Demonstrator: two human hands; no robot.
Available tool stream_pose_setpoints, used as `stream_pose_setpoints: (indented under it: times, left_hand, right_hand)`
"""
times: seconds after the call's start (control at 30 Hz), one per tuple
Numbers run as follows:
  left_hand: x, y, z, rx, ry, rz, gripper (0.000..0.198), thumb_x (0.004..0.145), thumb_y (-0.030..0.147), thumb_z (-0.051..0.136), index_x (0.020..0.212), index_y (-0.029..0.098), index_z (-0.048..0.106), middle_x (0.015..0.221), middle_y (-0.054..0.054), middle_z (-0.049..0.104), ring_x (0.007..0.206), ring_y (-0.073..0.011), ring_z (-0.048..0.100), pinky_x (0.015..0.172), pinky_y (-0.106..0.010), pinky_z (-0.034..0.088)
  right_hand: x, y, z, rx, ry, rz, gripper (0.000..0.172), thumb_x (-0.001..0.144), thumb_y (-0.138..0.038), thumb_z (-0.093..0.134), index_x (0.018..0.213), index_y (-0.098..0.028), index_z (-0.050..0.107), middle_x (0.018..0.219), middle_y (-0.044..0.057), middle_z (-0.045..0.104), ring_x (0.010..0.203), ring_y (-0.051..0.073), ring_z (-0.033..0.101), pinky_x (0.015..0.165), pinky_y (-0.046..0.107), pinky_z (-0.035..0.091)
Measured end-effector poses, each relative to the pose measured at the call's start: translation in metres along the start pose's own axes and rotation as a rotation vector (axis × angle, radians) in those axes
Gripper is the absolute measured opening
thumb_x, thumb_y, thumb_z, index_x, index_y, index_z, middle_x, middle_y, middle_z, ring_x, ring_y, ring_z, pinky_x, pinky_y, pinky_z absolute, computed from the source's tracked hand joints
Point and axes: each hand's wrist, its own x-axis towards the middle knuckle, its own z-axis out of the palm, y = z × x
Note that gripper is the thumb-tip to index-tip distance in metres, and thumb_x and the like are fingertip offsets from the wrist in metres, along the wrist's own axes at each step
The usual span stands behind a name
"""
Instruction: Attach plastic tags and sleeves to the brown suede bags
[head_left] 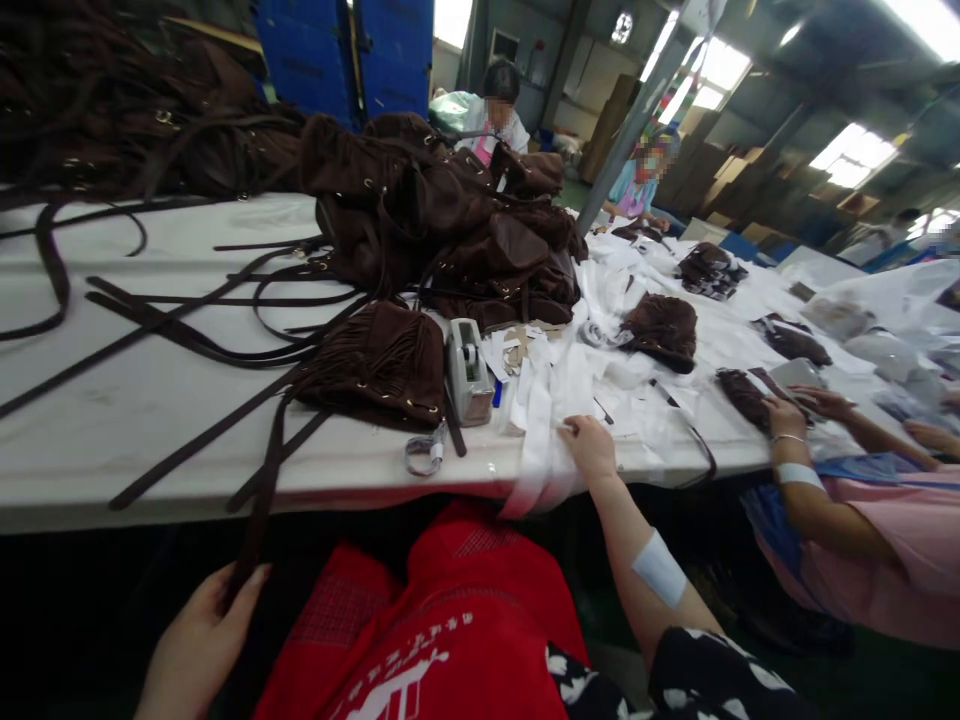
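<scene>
My left hand [201, 630], below the table edge at lower left, is closed around a dark brown strap [270, 480]. That strap runs up to a fringed brown bag [382, 365] lying on the table. Over by the table's front edge, my right hand [591, 448] has its fingers pinched together at white strips of wrapping material [538, 430]. Whether a strip is between the fingertips I cannot tell for sure. A grey tape dispenser [470, 375] stands just right of the bag. In front of the bag lies a small clear ring-shaped roll [424, 452].
A large heap of brown bags [480, 220] rises behind, with loose straps [187, 330] trailing across the white table [67, 400]. At right, a co-worker's hands [787, 415] handle another brown bag [742, 398]. Two more people sit across the table near a slanted pole [630, 110].
</scene>
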Motion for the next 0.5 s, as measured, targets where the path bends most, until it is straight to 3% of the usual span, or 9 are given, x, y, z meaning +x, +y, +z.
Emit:
stream_pose_setpoints:
  times: [0.07,0.17,0.27,0.37,0.5]
  left_hand:
    - [-0.005,0.008,-0.010,-0.071,-0.030,-0.019,0.051,0.079,0.059,0.046,0.103,0.018,0.064,0.098,-0.012,0.076,0.092,-0.0310,0.072,0.075,-0.037,0.057]
    - [-0.009,0.011,-0.017,-0.129,-0.022,-0.014,0.052,0.078,0.056,0.049,0.106,0.016,0.065,0.099,-0.014,0.075,0.093,-0.0320,0.071,0.077,-0.038,0.055]
    - [-0.008,0.006,-0.017,-0.109,0.000,-0.037,0.054,0.080,0.055,0.048,0.109,0.013,0.065,0.098,-0.016,0.074,0.091,-0.0322,0.071,0.075,-0.038,0.056]
    - [-0.006,0.003,-0.017,-0.063,0.083,-0.060,0.054,0.081,0.052,0.047,0.110,0.010,0.065,0.107,-0.019,0.072,0.097,-0.0337,0.069,0.077,-0.040,0.056]
    - [-0.008,0.005,-0.019,0.004,0.153,-0.025,0.052,0.082,0.052,0.046,0.106,0.010,0.067,0.109,-0.019,0.072,0.098,-0.0327,0.069,0.077,-0.040,0.056]
  right_hand:
    - [0.001,0.002,-0.003,0.014,-0.008,-0.020,0.019,0.088,-0.032,0.059,0.091,-0.019,0.073,0.091,0.008,0.069,0.087,0.022,0.063,0.078,0.031,0.043]
    - [0.004,0.006,-0.007,0.029,0.004,-0.039,0.022,0.090,-0.033,0.056,0.088,-0.019,0.072,0.092,0.009,0.071,0.086,0.023,0.064,0.076,0.032,0.042]
    - [0.003,0.007,-0.009,0.090,0.034,-0.005,0.024,0.089,-0.037,0.058,0.098,-0.019,0.069,0.088,0.008,0.072,0.085,0.023,0.066,0.073,0.032,0.043]
    - [-0.002,0.003,-0.011,0.093,0.006,0.047,0.039,0.079,-0.040,0.069,0.109,-0.016,0.063,0.085,0.007,0.072,0.084,0.023,0.066,0.070,0.030,0.042]
    - [-0.009,-0.005,-0.011,0.005,-0.057,0.083,0.019,0.083,-0.037,0.066,0.089,-0.018,0.067,0.080,0.006,0.071,0.077,0.022,0.065,0.065,0.029,0.039]
